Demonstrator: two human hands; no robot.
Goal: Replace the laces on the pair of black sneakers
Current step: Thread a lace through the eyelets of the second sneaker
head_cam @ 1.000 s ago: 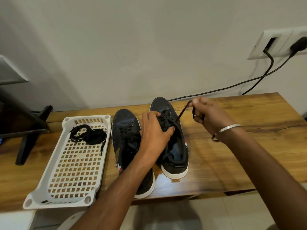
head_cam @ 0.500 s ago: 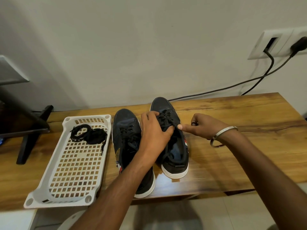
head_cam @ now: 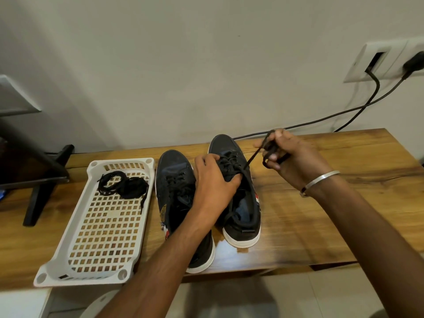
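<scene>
Lighting: soft, even, moderately bright indoor. Glare patch on my table point(head_cam: 231, 251) near its front edge. Faint shadows under my forearms. Wide-angle bending at edges. Slight blur on my right hand point(head_cam: 291, 157).

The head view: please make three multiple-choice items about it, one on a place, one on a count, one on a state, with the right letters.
1. Where do the loose black laces lie?
A. in the white basket
B. inside a sneaker
C. on the floor

2. How many black sneakers stand on the wooden table?
A. one
B. two
C. three

3. What does the right hand do?
A. rests flat
B. holds a plug
C. pulls a lace

Key: A, the coil sits at the basket's far end; B, a pair stands side by side; C, a taut lace runs from the right sneaker to its fingers.
</scene>
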